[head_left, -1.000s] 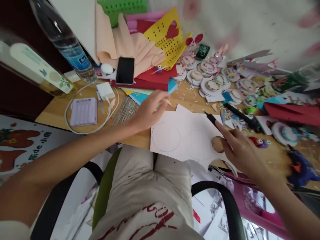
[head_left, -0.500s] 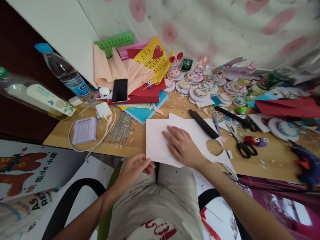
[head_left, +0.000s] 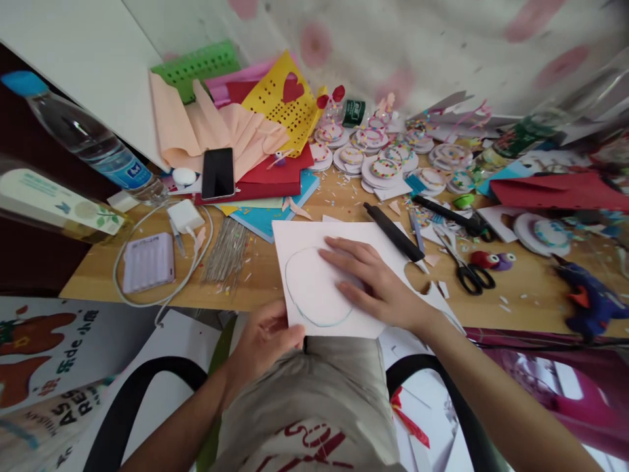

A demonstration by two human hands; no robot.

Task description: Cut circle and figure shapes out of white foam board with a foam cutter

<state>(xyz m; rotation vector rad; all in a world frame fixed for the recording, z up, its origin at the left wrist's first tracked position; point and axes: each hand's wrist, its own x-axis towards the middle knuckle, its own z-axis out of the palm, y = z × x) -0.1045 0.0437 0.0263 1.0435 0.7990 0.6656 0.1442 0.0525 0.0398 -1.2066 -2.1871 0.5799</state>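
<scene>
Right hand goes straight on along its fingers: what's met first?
Past the white paper it rests on, the right hand would probably meet the blue paper first; exact heights are hard to judge.

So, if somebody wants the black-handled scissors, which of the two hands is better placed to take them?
Likely the right hand: it only rests on the white paper, nearer the scissors. The left hand pinches the paper's near left corner, farther away.
</scene>
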